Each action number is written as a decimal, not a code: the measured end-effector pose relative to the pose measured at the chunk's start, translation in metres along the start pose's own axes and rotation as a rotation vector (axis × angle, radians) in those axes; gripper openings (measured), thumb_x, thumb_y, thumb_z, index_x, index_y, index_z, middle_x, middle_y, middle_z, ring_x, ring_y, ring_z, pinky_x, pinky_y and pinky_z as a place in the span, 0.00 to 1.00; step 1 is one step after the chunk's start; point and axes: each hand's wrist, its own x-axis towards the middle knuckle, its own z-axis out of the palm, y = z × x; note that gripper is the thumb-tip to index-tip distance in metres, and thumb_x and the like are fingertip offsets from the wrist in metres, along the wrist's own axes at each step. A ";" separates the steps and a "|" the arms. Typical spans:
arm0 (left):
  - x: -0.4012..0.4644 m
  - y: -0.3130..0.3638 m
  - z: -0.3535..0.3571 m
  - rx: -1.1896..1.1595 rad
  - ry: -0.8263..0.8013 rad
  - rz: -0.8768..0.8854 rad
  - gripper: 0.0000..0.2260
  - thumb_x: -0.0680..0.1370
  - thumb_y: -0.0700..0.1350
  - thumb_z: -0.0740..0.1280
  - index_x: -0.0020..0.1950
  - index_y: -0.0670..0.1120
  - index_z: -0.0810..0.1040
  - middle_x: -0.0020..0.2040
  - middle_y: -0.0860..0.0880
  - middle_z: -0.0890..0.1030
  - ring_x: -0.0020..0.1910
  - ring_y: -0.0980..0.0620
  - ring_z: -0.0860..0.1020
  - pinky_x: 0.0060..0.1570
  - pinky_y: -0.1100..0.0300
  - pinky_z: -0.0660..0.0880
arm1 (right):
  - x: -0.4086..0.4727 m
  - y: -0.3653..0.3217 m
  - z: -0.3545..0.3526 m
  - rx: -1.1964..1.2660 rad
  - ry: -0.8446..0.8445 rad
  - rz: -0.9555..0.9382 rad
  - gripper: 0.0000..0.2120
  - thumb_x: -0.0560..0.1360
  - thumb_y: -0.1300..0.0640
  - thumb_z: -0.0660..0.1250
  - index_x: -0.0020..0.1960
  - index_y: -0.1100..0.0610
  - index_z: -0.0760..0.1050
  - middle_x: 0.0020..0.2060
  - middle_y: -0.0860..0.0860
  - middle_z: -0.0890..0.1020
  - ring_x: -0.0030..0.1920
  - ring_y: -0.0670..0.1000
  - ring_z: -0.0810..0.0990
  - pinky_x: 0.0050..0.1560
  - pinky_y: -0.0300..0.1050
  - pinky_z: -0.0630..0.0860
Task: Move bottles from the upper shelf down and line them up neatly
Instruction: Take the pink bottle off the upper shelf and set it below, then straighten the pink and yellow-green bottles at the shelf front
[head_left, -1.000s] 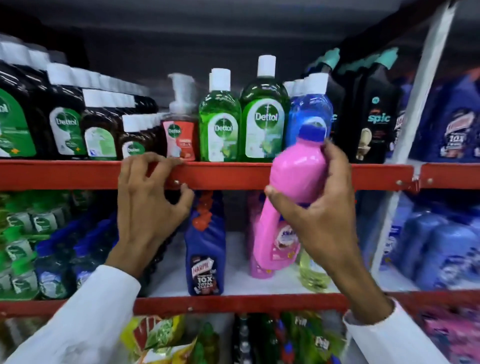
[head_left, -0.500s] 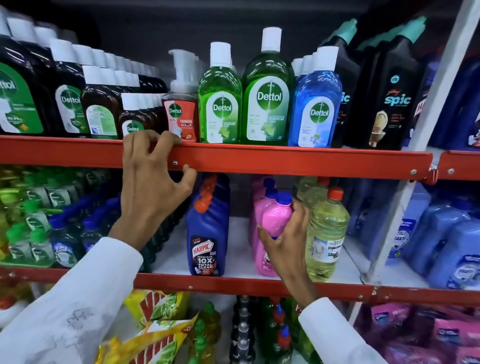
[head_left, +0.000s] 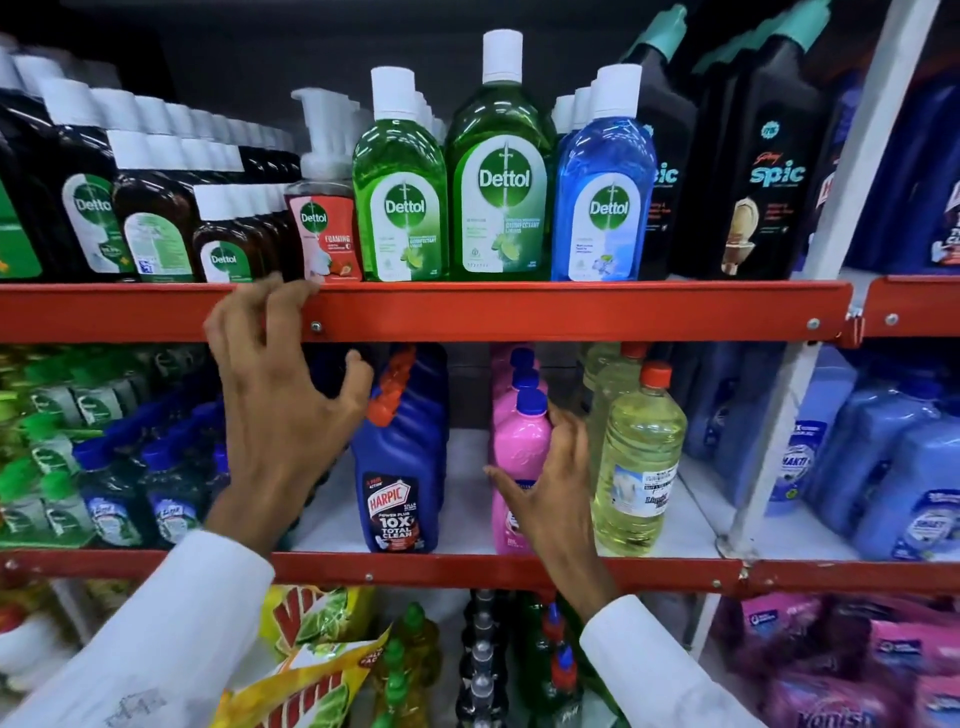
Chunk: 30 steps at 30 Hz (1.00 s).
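Note:
A pink bottle with a blue cap (head_left: 522, 447) stands upright at the front of a short row of pink bottles on the lower shelf (head_left: 467, 569). My right hand (head_left: 553, 493) is spread in front of its lower half, thumb across the label and fingers beside its right flank, not clamped on it. My left hand (head_left: 283, 400) is open, its fingertips on the top edge of the red upper shelf rail (head_left: 571, 312) and its thumb hanging free below. On the upper shelf stand green Dettol bottles (head_left: 501, 171) and a blue Dettol bottle (head_left: 605, 182).
A blue Harpic bottle (head_left: 400, 467) stands left of the pink row and a pale yellow bottle with a red cap (head_left: 641, 457) close on its right. Black Spic bottles (head_left: 763, 171) and a white upright post (head_left: 810, 291) lie to the right. Brown Dettol bottles (head_left: 156, 223) fill the upper left.
My right hand carried the pink bottle down from upper-shelf height, stood it at the front of the pink row, and has loosened its fingers. My left hand's grip on the rail has slackened.

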 end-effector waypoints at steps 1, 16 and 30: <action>-0.013 0.005 0.001 -0.032 0.058 0.012 0.22 0.74 0.43 0.72 0.67 0.41 0.74 0.64 0.36 0.72 0.66 0.38 0.68 0.66 0.58 0.64 | -0.001 0.000 -0.002 -0.002 -0.011 0.002 0.46 0.65 0.45 0.80 0.74 0.60 0.62 0.69 0.57 0.68 0.70 0.55 0.67 0.69 0.36 0.60; -0.176 0.013 0.120 -0.343 -0.870 -0.223 0.25 0.77 0.50 0.70 0.72 0.50 0.67 0.66 0.52 0.79 0.61 0.56 0.78 0.60 0.70 0.74 | -0.046 0.073 -0.034 -0.025 -0.471 0.119 0.22 0.77 0.59 0.66 0.70 0.56 0.70 0.59 0.50 0.84 0.56 0.47 0.84 0.59 0.45 0.80; -0.176 0.011 0.140 -0.286 -0.807 -0.327 0.20 0.75 0.50 0.76 0.64 0.46 0.78 0.57 0.49 0.87 0.48 0.61 0.79 0.42 0.87 0.67 | -0.042 0.081 -0.025 -0.061 -0.444 0.116 0.18 0.78 0.55 0.69 0.66 0.57 0.73 0.57 0.51 0.85 0.56 0.51 0.84 0.58 0.41 0.78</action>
